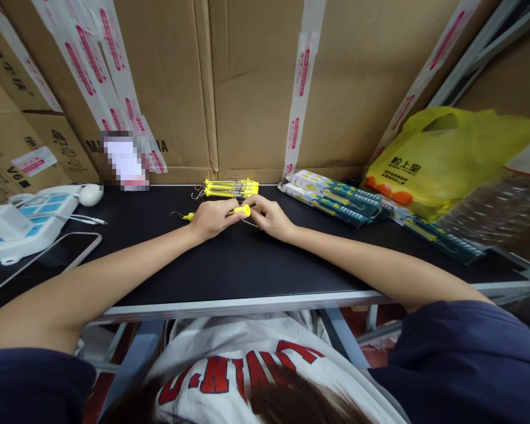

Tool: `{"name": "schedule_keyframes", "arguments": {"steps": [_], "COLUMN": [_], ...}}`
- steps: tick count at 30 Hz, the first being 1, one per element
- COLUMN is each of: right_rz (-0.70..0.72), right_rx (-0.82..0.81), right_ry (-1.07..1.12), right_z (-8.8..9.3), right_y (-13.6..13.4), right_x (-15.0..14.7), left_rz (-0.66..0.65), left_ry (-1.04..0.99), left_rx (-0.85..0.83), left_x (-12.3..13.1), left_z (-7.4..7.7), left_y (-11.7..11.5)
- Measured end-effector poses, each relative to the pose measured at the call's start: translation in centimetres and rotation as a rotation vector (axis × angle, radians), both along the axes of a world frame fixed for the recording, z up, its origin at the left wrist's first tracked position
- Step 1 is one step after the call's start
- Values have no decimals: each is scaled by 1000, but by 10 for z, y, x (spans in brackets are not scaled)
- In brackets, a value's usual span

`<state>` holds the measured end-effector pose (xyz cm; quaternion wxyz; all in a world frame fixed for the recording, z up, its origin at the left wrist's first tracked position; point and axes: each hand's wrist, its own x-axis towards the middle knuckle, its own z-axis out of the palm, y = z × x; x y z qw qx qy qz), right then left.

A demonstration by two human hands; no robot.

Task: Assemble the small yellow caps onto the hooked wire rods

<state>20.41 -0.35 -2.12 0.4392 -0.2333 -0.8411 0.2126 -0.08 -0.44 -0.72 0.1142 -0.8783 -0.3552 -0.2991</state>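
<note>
My left hand [214, 219] is closed around a slim yellow spring scale [188, 217], held roughly level just above the black table. Its wire hook sticks out to the left, and its round yellow end [246, 209] points right, past my thumb. The middle of it is hidden by my fingers. My right hand [271, 217] is curled at that yellow end, fingertips pinched beside it. A thin pale rod [249, 223] shows under the right fingers; whether they grip it is hard to see. Just behind both hands lies a pile of similar yellow spring scales [231, 188] with hooks to the left.
Printed narrow boxes [329, 197] lie right of my hands, near a yellow plastic bag [450, 159] and clear-wrapped bottles [499, 203]. On the left are a power strip [48, 227], a phone [48, 265] and a blurred-out upright screen [124, 162]. Large cardboard boxes [247, 88] stand behind.
</note>
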Motion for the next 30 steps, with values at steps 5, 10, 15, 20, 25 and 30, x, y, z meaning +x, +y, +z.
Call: {"name": "schedule_keyframes", "arguments": {"steps": [5,10,15,20,25,30], "right_rz": [79,131,120,110,84,122], "right_rx": [-124,-216,-295,-318,-305,-359], "right_ry": [9,27,86,130,131,131], "right_z": [-2,-3,-1,-2,-3,-2], "right_y": [4,8,8,6,6,9], "right_x": [-1,-2,-5,-8,-9,-6], "left_rz": [52,88,128,154,148,59], "left_ry": [22,16,10,4,-12,37], "left_rx": [-13,-18,-4,14,5,-37], "left_x": [-1,0,0,1,1,-2], "left_z": [-3,-3,-3,-2,-2,1], "left_y": [3,1,0,0,1,4]}}
